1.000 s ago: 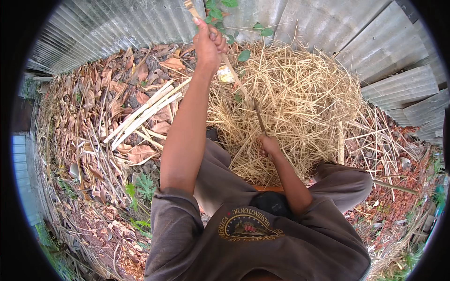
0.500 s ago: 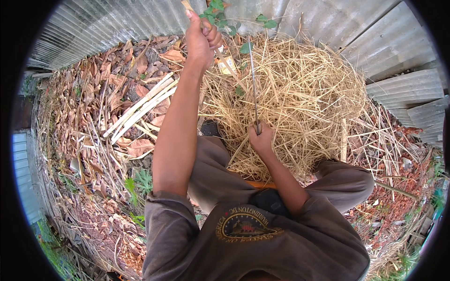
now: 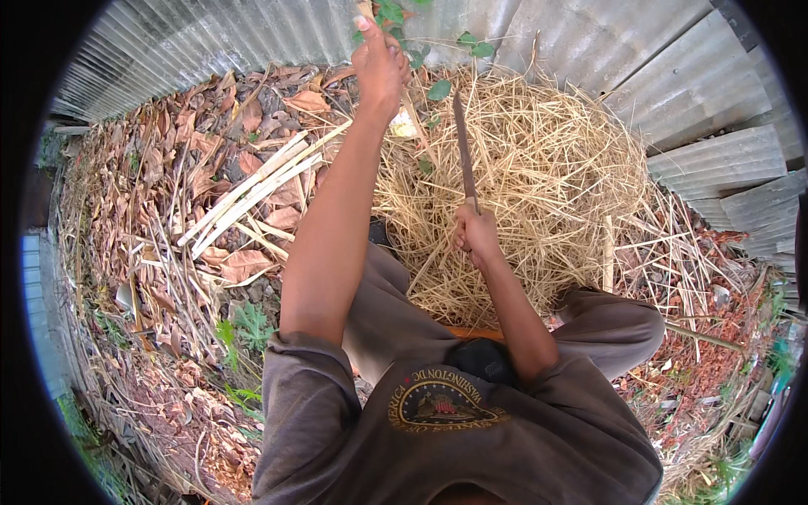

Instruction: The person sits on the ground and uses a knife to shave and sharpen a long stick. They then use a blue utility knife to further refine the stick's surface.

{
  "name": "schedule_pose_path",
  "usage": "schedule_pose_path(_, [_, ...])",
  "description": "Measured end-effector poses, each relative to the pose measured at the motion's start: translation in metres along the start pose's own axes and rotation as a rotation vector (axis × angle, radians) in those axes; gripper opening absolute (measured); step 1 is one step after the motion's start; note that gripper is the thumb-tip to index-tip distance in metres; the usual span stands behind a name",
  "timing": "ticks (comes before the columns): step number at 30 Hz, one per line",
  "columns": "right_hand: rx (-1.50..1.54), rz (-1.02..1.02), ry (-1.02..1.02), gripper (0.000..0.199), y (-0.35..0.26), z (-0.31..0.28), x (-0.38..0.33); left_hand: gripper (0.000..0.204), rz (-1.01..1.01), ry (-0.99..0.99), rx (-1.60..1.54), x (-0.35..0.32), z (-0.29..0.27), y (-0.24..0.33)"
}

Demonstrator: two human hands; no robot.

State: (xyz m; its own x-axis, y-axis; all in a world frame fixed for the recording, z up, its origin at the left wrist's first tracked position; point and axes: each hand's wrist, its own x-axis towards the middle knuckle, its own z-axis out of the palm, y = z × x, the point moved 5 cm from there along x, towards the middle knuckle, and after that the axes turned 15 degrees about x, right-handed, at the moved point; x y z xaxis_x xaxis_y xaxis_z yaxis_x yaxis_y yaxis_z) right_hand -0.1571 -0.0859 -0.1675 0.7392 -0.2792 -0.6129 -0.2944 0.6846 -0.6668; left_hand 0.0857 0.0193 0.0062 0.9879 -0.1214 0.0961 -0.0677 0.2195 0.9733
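Observation:
My left hand (image 3: pixel 380 71) is raised at the far side, its fingers closed round a pale bamboo strip (image 3: pixel 365 10). One end of the strip sticks up past the thumb; the other slants down toward a heap of straw-coloured shavings (image 3: pixel 555 177). In front of my body, my right hand (image 3: pixel 476 234) grips a long knife (image 3: pixel 465 151) by its handle, most of which the fingers hide. The dark narrow blade points away from me over the heap, with its flat side partly showing. A gap separates blade and strip.
Several split pale strips (image 3: pixel 252 189) lie on dry brown leaves (image 3: pixel 194 151) at the left. Corrugated metal sheets (image 3: pixel 581 42) wall off the far side. Green leaves (image 3: pixel 438 90) hang near the strip. A short pale stick (image 3: pixel 608 252) stands beside my bent right leg (image 3: pixel 610 328).
The knife has turned from edge-on to show more of its flat side, and my right hand has moved slightly away from me. My left hand with the bamboo strip has shifted a little right.

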Motion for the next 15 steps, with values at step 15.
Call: schedule_pose_path(15, [-0.036, 0.301, 0.167, 0.027, 0.075, -0.061, 0.020, 0.063, 0.195, 0.268, 0.177, 0.007, 0.011, -0.001])
